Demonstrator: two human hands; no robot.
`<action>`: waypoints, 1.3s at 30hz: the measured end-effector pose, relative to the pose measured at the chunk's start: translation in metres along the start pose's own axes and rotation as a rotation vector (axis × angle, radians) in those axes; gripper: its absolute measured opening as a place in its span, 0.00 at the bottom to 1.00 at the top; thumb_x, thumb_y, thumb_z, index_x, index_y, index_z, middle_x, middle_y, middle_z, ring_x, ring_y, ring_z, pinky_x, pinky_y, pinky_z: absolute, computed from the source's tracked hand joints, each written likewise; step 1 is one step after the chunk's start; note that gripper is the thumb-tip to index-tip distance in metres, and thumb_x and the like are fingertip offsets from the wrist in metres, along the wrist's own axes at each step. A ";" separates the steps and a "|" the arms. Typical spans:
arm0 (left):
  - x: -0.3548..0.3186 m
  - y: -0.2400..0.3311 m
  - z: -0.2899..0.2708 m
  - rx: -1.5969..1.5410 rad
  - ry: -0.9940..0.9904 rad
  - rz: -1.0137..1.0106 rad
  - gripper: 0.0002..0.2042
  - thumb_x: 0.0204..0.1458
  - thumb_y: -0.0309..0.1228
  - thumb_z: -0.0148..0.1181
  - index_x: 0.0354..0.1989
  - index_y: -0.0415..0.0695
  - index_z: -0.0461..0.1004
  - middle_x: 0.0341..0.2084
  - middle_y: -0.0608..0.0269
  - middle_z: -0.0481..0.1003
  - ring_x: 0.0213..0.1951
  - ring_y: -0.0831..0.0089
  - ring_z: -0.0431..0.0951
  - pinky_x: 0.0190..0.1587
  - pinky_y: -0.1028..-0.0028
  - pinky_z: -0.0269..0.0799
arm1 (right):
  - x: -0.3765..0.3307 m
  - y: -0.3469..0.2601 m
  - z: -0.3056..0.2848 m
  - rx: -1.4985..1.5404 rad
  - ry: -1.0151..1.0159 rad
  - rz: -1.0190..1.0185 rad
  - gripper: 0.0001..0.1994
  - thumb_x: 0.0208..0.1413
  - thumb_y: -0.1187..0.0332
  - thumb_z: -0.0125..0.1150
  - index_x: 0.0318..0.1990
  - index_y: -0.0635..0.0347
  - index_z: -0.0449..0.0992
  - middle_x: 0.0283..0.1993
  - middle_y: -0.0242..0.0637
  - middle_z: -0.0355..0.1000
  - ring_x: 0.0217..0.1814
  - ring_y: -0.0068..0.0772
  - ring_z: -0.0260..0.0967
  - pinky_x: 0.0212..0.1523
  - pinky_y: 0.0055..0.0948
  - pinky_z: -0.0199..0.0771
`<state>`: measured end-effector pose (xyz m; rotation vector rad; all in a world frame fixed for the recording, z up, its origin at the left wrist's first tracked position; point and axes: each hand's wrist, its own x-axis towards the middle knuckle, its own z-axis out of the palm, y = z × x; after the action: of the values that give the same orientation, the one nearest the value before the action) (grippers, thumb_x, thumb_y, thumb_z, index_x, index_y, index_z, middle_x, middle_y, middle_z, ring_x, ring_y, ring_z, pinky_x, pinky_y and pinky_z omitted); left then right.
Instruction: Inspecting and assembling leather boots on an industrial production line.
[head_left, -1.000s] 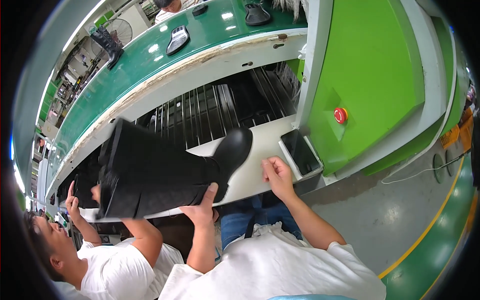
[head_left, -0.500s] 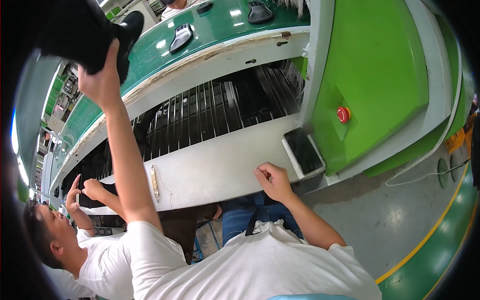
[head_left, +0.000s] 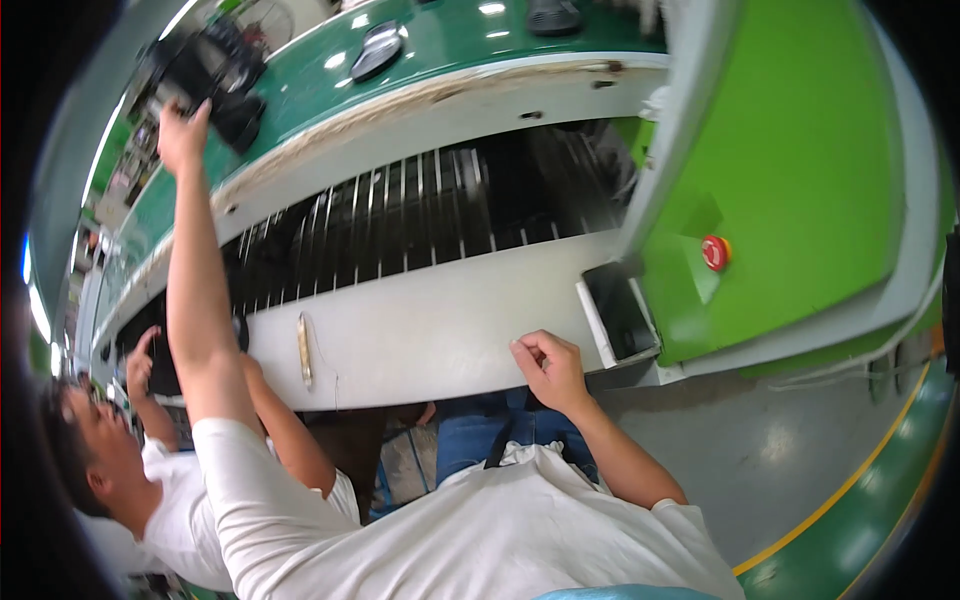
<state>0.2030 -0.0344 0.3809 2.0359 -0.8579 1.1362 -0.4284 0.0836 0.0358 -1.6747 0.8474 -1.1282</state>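
My left arm reaches out to the far left. My left hand (head_left: pixel 183 138) is at the near edge of the green belt-like surface (head_left: pixel 300 75), its thumb and a finger apart, right beside black boots (head_left: pixel 205 75). Blur hides whether the fingertips touch a boot. My right hand (head_left: pixel 552 368) is near the front edge of the white ledge (head_left: pixel 430 320), its fingers curled with nothing seen in them.
Shoe soles (head_left: pixel 377 50) lie on the green surface. Below it runs a rack of metal rods (head_left: pixel 400 210). A slim yellowish stick (head_left: pixel 305 352) with thread and a phone-like black slab (head_left: pixel 618 310) rest on the ledge. A co-worker (head_left: pixel 100 440) sits left; a red button (head_left: pixel 715 253) is right.
My left hand has moved away and down from the raised black boot it gripped, and its fingers have parted. Boots now show on the green surface beside it. My right hand has barely moved.
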 end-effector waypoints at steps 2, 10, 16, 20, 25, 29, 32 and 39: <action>-0.007 0.037 -0.029 0.019 0.432 0.108 0.30 0.51 0.57 0.74 0.59 0.54 0.85 0.58 0.57 0.84 0.66 0.53 0.78 0.65 0.54 0.76 | -0.001 0.001 0.008 -0.029 -0.036 0.005 0.08 0.69 0.71 0.72 0.37 0.64 0.81 0.27 0.33 0.78 0.28 0.19 0.73 0.30 0.25 0.73; -0.130 0.339 -0.116 -0.692 -0.418 0.707 0.22 0.57 0.55 0.71 0.43 0.47 0.88 0.38 0.49 0.88 0.45 0.48 0.88 0.50 0.52 0.83 | 0.010 -0.001 0.019 -0.020 -0.141 0.107 0.08 0.70 0.71 0.70 0.38 0.65 0.81 0.27 0.31 0.77 0.29 0.15 0.71 0.31 0.22 0.73; -0.159 0.397 -0.084 -0.598 -0.720 0.847 0.33 0.58 0.64 0.66 0.57 0.49 0.86 0.56 0.50 0.85 0.58 0.49 0.84 0.61 0.52 0.80 | 0.113 -0.005 0.041 -0.160 -0.171 -0.116 0.08 0.68 0.66 0.72 0.41 0.61 0.81 0.34 0.39 0.79 0.33 0.34 0.78 0.37 0.33 0.78; -0.163 0.414 -0.058 -0.611 -0.698 0.862 0.28 0.63 0.61 0.62 0.53 0.49 0.89 0.53 0.53 0.87 0.58 0.51 0.85 0.61 0.54 0.81 | 0.218 0.029 0.048 -0.275 -0.051 -0.117 0.10 0.66 0.61 0.73 0.42 0.56 0.82 0.34 0.36 0.78 0.35 0.39 0.79 0.39 0.38 0.80; -0.165 0.417 -0.057 -0.523 -0.648 0.803 0.24 0.66 0.56 0.62 0.49 0.47 0.90 0.53 0.53 0.87 0.56 0.52 0.86 0.60 0.56 0.82 | 0.340 0.098 0.075 -0.775 -0.097 -0.175 0.27 0.61 0.46 0.73 0.58 0.55 0.81 0.57 0.46 0.82 0.62 0.53 0.78 0.61 0.48 0.80; -0.165 0.420 -0.077 -0.471 -0.730 0.685 0.28 0.67 0.58 0.60 0.55 0.44 0.87 0.51 0.53 0.88 0.56 0.54 0.87 0.61 0.56 0.80 | 0.382 0.095 0.084 -0.572 0.130 -0.652 0.40 0.57 0.45 0.76 0.71 0.60 0.74 0.71 0.51 0.77 0.75 0.52 0.71 0.72 0.47 0.74; -0.173 0.426 -0.048 -0.322 -0.759 0.714 0.24 0.67 0.58 0.59 0.58 0.56 0.89 0.55 0.67 0.88 0.55 0.63 0.88 0.53 0.50 0.75 | 0.378 0.093 0.080 -0.413 0.023 -0.620 0.41 0.56 0.45 0.77 0.71 0.60 0.74 0.71 0.50 0.77 0.75 0.51 0.72 0.72 0.47 0.73; -0.179 0.428 -0.041 -0.287 -0.645 0.786 0.16 0.67 0.47 0.60 0.48 0.54 0.91 0.45 0.63 0.90 0.50 0.62 0.90 0.49 0.61 0.80 | 0.409 0.090 0.066 -0.176 -0.231 -0.490 0.42 0.55 0.46 0.78 0.72 0.61 0.74 0.71 0.50 0.77 0.75 0.48 0.72 0.72 0.45 0.73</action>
<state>-0.2262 -0.2094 0.3331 1.8570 -2.1354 0.6170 -0.2296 -0.2902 0.0662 -2.1860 0.4053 -1.1707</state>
